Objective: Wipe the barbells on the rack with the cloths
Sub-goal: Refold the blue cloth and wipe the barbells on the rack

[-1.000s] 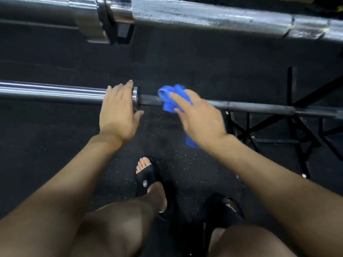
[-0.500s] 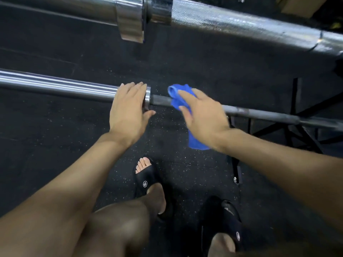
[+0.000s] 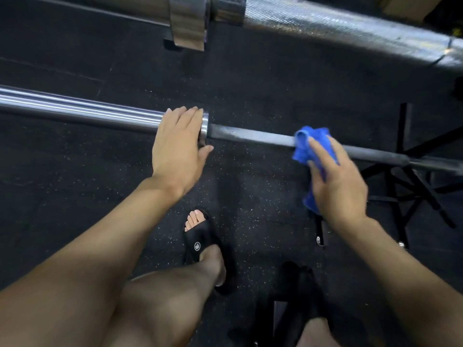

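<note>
A chrome barbell (image 3: pixel 250 137) runs across the middle of the view, thick sleeve at left, thin grey shaft at right. My left hand (image 3: pixel 179 146) rests flat over the sleeve's collar end, fingers straight. A blue cloth (image 3: pixel 307 146) is wrapped over the shaft to the right. My right hand (image 3: pixel 335 179) holds the cloth against the shaft, its fingers laid over the fabric and blurred. A second, larger barbell (image 3: pixel 338 28) lies across the top of the view.
Black speckled rubber floor (image 3: pixel 75 184) lies below. The black metal rack frame (image 3: pixel 411 181) stands at the right under the shaft. My legs and feet in black slide sandals (image 3: pixel 203 244) are in the lower middle.
My right hand has slid the blue cloth to the right along the shaft, away from the collar. My left hand has stayed on the sleeve end.
</note>
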